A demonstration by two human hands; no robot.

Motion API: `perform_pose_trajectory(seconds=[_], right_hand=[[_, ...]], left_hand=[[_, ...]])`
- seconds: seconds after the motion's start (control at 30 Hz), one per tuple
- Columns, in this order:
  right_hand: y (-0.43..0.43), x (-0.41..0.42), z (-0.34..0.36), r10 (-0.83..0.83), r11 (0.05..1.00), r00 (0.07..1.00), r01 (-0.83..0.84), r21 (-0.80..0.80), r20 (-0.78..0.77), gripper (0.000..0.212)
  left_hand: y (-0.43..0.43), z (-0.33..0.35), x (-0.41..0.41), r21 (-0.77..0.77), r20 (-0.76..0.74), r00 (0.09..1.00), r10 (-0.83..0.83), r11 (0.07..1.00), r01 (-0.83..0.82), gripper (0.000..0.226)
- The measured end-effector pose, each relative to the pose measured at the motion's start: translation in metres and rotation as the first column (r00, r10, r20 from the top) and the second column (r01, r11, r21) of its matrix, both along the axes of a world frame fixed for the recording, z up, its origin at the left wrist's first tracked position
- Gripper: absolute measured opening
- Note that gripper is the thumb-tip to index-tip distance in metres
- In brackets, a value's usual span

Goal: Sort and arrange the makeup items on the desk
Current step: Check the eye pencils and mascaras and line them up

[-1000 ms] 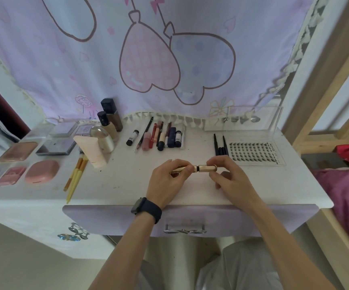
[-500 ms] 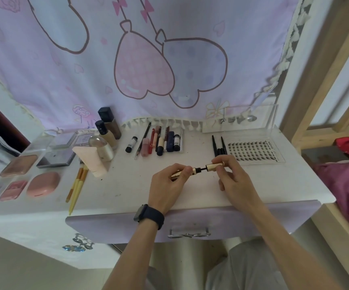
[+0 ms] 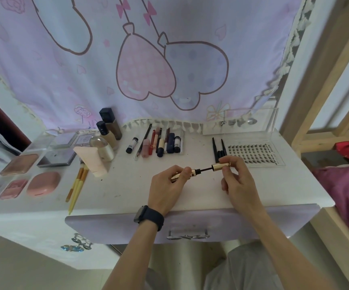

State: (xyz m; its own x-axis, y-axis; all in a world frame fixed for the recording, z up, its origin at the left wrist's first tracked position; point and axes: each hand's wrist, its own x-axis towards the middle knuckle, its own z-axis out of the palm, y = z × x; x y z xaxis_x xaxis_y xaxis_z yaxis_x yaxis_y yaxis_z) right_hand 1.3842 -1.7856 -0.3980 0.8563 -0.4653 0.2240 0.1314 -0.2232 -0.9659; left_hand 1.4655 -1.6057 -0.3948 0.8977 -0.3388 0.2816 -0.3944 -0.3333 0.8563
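My left hand (image 3: 167, 186) grips the gold mascara tube (image 3: 194, 172) above the middle of the white desk (image 3: 127, 191). My right hand (image 3: 237, 181) pinches the gold mascara cap (image 3: 220, 165), pulled a little way out so the black wand stem (image 3: 205, 169) shows between the two parts. Behind my hands, a row of lip pencils and small tubes (image 3: 159, 142) lies side by side. Black eyeliner pens (image 3: 218, 149) lie next to a clear lash tray (image 3: 253, 152) at the right.
At the left lie pink compacts (image 3: 42, 183), eyeshadow palettes (image 3: 56, 158), yellow brushes (image 3: 77, 185), a pink tube (image 3: 91, 162) and foundation bottles (image 3: 108, 130). A clear acrylic box (image 3: 240, 122) stands at the back right. A wooden bed frame (image 3: 324, 80) borders the desk's right side.
The mascara was in one piece a second ago; my right hand has drawn the cap away to the right, exposing the black wand stem. The view has tilted slightly.
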Motion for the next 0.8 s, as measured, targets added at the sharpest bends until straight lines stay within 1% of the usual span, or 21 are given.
perform_pose_trajectory(seconds=[0.13, 0.3, 0.43, 0.6, 0.8], right_hand=[[0.001, -0.002, 0.000, -0.027, 0.999, 0.999, 0.026, 0.034, 0.033, 0.032], [0.001, -0.001, -0.002, -0.067, 0.995, 0.994, 0.061, 0.078, 0.082, 0.033], [0.001, -0.001, -0.003, -0.096, 0.993, 0.990, 0.088, 0.081, 0.107, 0.035], [0.001, -0.002, -0.004, -0.114, 0.993, 0.986, 0.109, 0.047, 0.119, 0.034], [0.001, 0.000, -0.007, -0.161, 0.986, 0.979, 0.155, 0.061, 0.126, 0.027]], left_hand=[[-0.001, -0.002, 0.002, 0.038, 0.007, 1.000, 0.009, 0.999, -0.009, 0.041], [-0.002, -0.003, 0.002, 0.035, -0.007, 1.000, 0.017, 0.999, -0.017, 0.053], [-0.003, -0.004, 0.003, 0.051, -0.001, 1.000, 0.019, 0.999, -0.019, 0.051], [-0.003, -0.008, 0.004, 0.042, 0.004, 1.000, 0.020, 0.999, -0.021, 0.052], [-0.004, -0.011, 0.006, 0.045, 0.007, 1.000, 0.010, 0.999, -0.010, 0.054]])
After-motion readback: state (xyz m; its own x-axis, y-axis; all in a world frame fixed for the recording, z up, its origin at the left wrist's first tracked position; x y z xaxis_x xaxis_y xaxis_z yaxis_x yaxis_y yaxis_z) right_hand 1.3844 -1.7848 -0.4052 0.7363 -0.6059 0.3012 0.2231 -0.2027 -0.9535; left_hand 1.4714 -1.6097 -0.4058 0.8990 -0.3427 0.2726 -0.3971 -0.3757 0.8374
